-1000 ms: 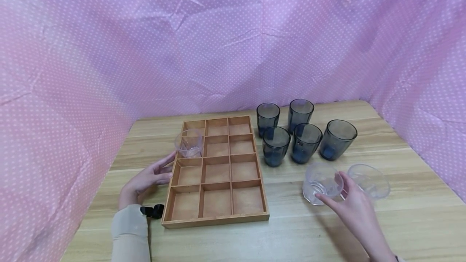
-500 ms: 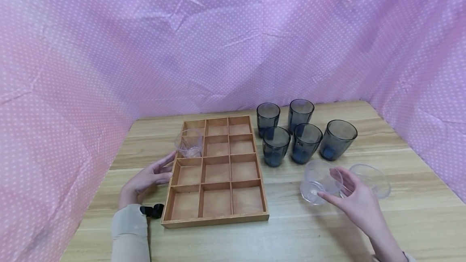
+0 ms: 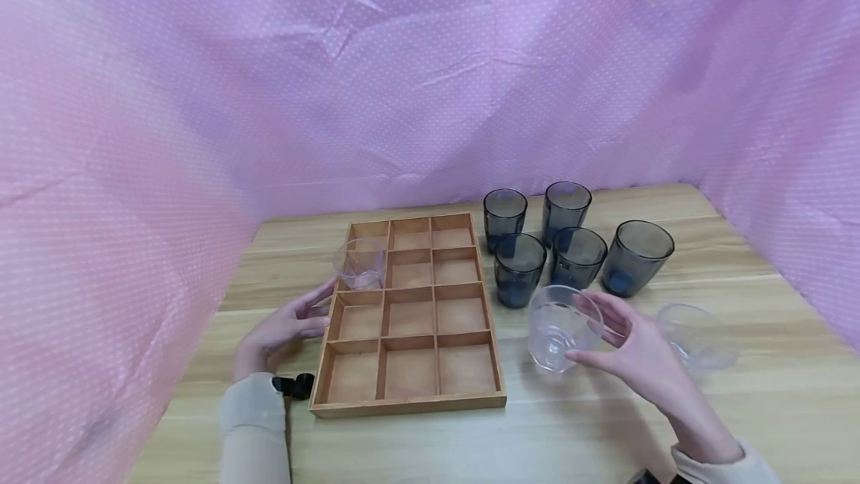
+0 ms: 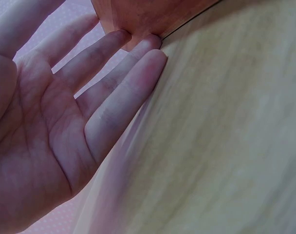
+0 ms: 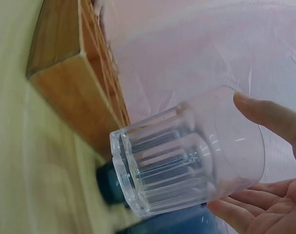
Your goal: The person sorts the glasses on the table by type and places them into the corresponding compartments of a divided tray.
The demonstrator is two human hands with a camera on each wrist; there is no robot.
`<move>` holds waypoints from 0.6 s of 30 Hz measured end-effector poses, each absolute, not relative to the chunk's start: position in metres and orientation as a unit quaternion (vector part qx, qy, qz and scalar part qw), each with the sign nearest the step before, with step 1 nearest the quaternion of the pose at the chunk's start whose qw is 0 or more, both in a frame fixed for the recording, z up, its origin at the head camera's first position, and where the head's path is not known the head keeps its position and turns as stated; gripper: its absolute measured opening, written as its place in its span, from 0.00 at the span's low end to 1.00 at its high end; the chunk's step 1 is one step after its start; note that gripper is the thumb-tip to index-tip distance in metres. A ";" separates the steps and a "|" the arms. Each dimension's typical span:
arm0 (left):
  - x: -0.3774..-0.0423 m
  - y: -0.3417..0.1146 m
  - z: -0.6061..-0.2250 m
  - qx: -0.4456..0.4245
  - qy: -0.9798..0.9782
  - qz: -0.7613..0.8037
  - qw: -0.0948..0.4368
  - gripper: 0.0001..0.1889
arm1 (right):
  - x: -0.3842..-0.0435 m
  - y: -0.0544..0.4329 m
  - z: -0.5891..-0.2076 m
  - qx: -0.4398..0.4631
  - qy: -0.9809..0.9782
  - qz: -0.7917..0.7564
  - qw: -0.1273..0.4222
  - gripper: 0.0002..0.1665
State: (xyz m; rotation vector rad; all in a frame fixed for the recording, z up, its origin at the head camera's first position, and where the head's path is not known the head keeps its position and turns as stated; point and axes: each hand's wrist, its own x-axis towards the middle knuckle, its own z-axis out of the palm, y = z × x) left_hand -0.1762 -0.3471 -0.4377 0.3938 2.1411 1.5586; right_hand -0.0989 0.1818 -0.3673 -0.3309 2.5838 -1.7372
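Observation:
My right hand [image 3: 634, 349] grips a clear drinking glass [image 3: 561, 331] near its rim, thumb on one side and fingers on the other. In the right wrist view the clear glass [image 5: 182, 161] shows a ribbed lower body and a thick base. My left hand [image 3: 289, 331] rests beside the wooden divided tray [image 3: 410, 403], and its straight fingertips touch the tray's left side; the left wrist view shows those fingertips [image 4: 150, 44] at the tray wall. Another clear glass [image 3: 360, 264] sits in a left-column compartment, second row from the back.
Several dark grey glasses [image 3: 520, 271] stand right of the tray, at the back. A further clear glass [image 3: 695, 338] is on the wooden table [image 3: 571, 447], behind my right hand. A pink dotted cloth [image 3: 430, 95] hangs around the back and sides.
My right hand has moved left with the clear glass, away from the other clear glass and nearer the tray. The left hand stays at the tray's side. The head view has shifted slightly.

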 end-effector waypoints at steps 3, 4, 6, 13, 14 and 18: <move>-0.178 -0.346 -0.438 0.153 0.774 0.570 0.229 0.43 | -0.104 0.171 -0.358 -0.115 0.827 -0.551 0.018 0.48; -0.178 -0.346 -0.439 0.154 0.772 0.573 0.228 0.43 | -0.106 0.166 -0.355 -0.117 0.830 -0.545 0.023 0.48; -0.177 -0.347 -0.441 0.156 0.769 0.577 0.227 0.43 | -0.110 0.158 -0.348 -0.122 0.834 -0.538 0.029 0.48; -0.176 -0.348 -0.440 0.148 0.769 0.578 0.232 0.43 | -0.127 0.128 -0.330 -0.149 0.837 -0.524 0.041 0.47; -0.177 -0.348 -0.440 0.145 0.769 0.578 0.232 0.43 | -0.130 0.124 -0.329 -0.155 0.837 -0.524 0.045 0.47; -0.178 -0.347 -0.439 0.143 0.761 0.588 0.233 0.43 | -0.142 0.109 -0.322 -0.179 0.832 -0.522 0.056 0.48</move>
